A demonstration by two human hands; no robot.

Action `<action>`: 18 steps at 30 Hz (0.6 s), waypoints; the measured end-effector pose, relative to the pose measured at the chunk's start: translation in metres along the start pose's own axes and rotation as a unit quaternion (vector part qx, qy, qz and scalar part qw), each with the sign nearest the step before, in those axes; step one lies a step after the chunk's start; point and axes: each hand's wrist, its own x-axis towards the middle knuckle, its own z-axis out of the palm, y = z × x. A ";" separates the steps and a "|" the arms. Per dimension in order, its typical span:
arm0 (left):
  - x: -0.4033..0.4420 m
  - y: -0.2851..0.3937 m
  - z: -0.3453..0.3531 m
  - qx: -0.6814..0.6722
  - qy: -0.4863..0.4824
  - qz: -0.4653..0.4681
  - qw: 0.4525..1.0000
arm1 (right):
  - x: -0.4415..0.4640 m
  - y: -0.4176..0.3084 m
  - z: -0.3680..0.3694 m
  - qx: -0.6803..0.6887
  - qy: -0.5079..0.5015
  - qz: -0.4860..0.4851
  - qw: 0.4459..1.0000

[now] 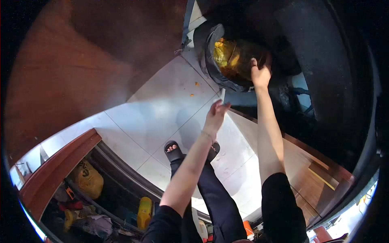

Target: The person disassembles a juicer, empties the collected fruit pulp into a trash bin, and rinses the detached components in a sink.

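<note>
At the upper right stands a bin lined with a black plastic bag (210,60), its rim folded outward. Yellow and orange scraps (223,52) show in its mouth. My right hand (261,76) is at the bin's right side, thumb up, fingers partly lost in shadow. It grips a dark brown, shiny, rounded thing (243,60) over the bin's mouth; its exact kind is unclear. My left hand (216,115) hangs lower, above the tiled floor, fingers apart and slightly blurred, holding nothing.
Orange crumbs (197,84) lie on the pale floor tiles (154,109). A brown wooden panel (101,52) fills the upper left. At lower left, an open compartment holds a yellow bag (88,178), a yellow bottle (144,212) and clutter. My sandalled feet (173,150) stand below.
</note>
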 end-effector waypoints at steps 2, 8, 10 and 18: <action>0.027 0.013 -0.004 0.017 -0.060 0.021 0.998 | -0.023 0.003 -0.005 0.033 0.041 0.021 0.998; 0.051 0.077 0.005 0.078 -0.138 -0.104 0.982 | -0.099 0.006 0.006 0.660 0.064 0.034 0.747; 0.077 0.080 0.000 0.084 -0.213 -0.058 0.972 | -0.129 -0.013 0.006 0.726 0.024 0.054 0.685; 0.114 0.113 -0.010 0.197 -0.243 0.073 0.947 | -0.186 0.048 0.118 0.649 0.060 0.098 0.752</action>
